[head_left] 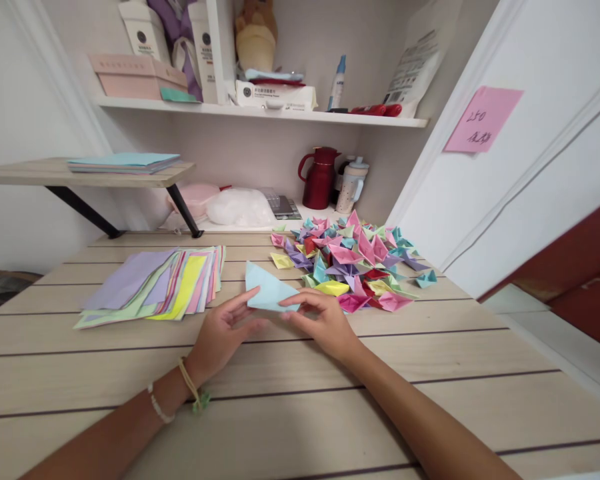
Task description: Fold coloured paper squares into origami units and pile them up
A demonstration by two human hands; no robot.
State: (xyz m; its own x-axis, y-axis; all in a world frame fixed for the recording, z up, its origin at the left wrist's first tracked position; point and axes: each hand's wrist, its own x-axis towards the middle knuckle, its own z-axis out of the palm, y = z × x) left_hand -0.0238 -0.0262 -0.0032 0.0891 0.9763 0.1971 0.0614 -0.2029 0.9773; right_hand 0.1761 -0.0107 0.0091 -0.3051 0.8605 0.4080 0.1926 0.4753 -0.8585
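A light blue folded paper [269, 288], roughly triangular, is held up just above the table between both hands. My right hand [325, 319] pinches its right corner between thumb and fingers. My left hand [226, 331] is at its lower left edge, fingertips touching the paper, the thumb held apart from the fingers. To the right lies a heap of folded paper boats [347, 257] in pink, purple, blue, yellow, green and red. A fanned stack of coloured paper sheets [130, 283] rests on the left.
The slatted wooden table [300, 400] fills the foreground. A raised wooden shelf [25, 172] on black legs carries blue paper sheets [125, 162]. Behind stand a red jug [321, 180], a speckled tumbler [351, 187] and a white plastic bag [240, 208]. A pink note [485, 120] hangs on the right.
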